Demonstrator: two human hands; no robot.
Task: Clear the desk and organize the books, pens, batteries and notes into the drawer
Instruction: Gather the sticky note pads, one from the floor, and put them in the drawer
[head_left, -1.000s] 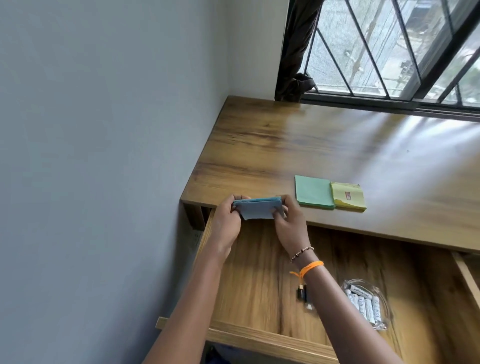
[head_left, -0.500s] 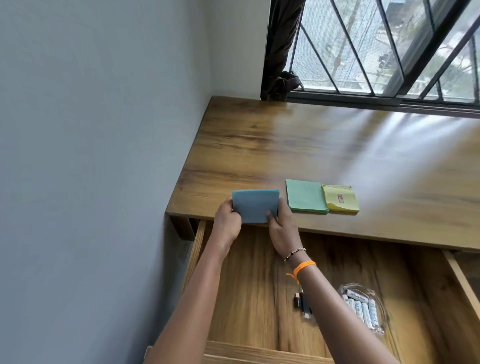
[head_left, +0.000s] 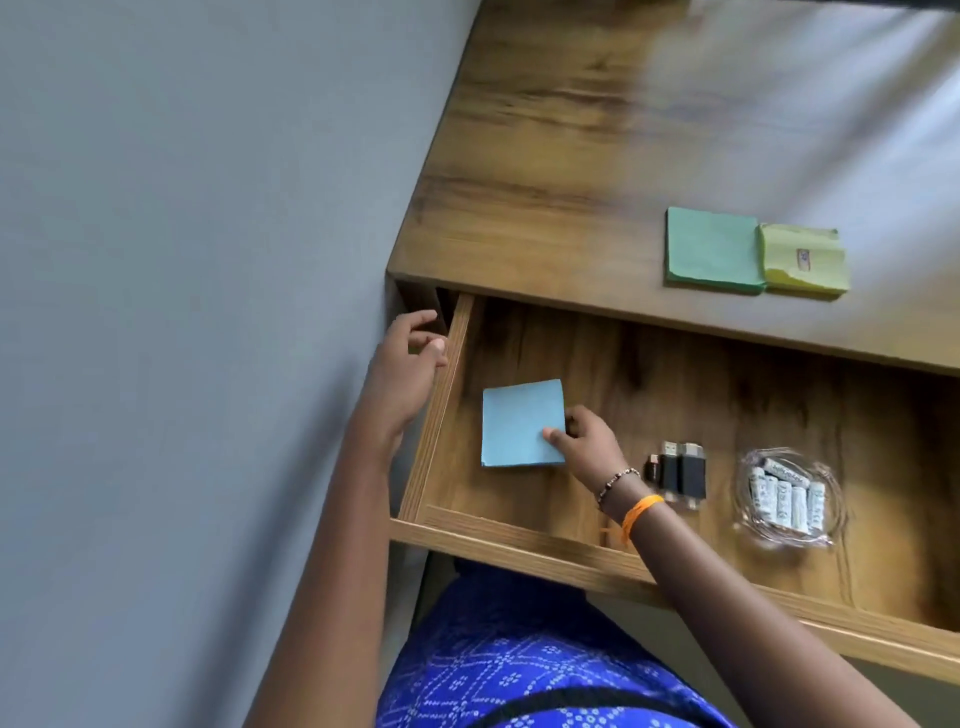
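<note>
The blue note pad (head_left: 522, 423) lies flat in the drawer (head_left: 519, 535) — right hand (head_left: 587, 441) fingers (head_left: 553, 435) pinch its right edge.

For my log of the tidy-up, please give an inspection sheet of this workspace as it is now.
Surface: wooden desk, drawer pulled open.
Job's things: blue note pad flat in drawer; green note pad and yellow note pad on desk, edges meeting; batteries in a clear container in drawer.
Clutter: three USB sticks in drawer.
Grippers: right hand pinches blue pad's edge; left hand outside drawer's left wall, fingers loosely curled, holding nothing.
Cables: nothing seen.
Surroundings: grey wall at left.
</note>
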